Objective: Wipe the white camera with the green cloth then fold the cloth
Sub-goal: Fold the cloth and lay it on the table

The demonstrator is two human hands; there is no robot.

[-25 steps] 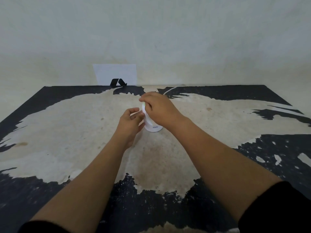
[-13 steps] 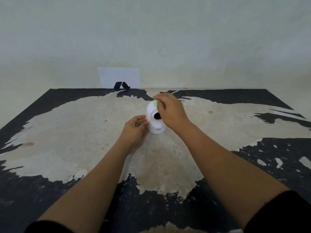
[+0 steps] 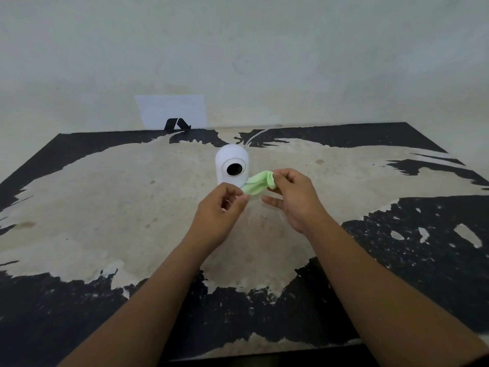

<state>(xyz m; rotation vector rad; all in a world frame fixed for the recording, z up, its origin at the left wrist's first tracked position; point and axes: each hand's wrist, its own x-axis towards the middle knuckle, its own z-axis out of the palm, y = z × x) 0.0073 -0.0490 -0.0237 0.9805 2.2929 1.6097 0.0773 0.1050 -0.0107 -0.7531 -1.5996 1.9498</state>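
Note:
The white camera point(image 3: 232, 165) stands upright in the middle of the table, its round black lens facing me, with nothing touching it. Just in front of it and to the right, a small light green cloth point(image 3: 258, 183) is stretched in the air between my two hands. My left hand point(image 3: 221, 210) pinches the cloth's lower left end between thumb and fingertips. My right hand point(image 3: 293, 197) pinches its upper right end, with the other fingers spread below.
The table point(image 3: 105, 207) has a worn black and beige top. A thin white cable point(image 3: 254, 135) runs from the camera back to the wall. A white sheet with a black mark point(image 3: 172, 112) leans against the wall at the back.
My right hand has come off the camera and drawn back toward me with the cloth. My left hand has let go of the camera's base and taken the cloth's other end.

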